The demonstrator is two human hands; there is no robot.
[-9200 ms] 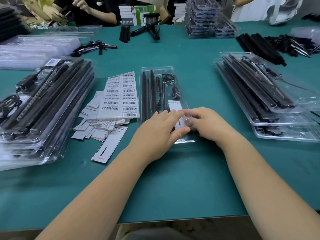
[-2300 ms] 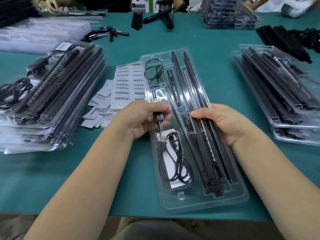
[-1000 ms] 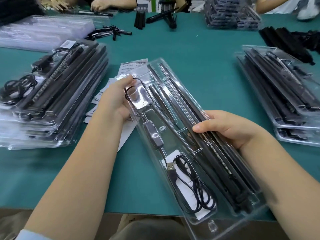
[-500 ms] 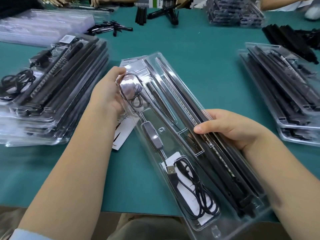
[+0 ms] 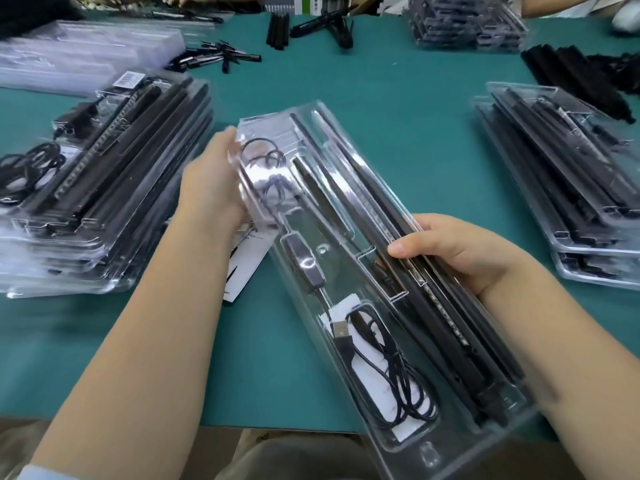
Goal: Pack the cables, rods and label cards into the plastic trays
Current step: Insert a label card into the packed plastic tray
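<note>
Clear tray [image 5: 349,258], long axis near-right to far-left; left hand [image 5: 211,181] clasped its far-left end, right hand [image 5: 460,251] gripped its right edge over the rods [image 5: 429,282].

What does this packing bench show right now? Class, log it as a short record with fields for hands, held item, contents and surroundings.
Held item: clear plastic blister tray, slanted above the green table
Left hand: grips the tray's far left edge
Right hand: holds its right side, thumb on the long black rods
Contents: rods, coiled black USB cable
Surroundings: stacks of filled trays left and right
</note>
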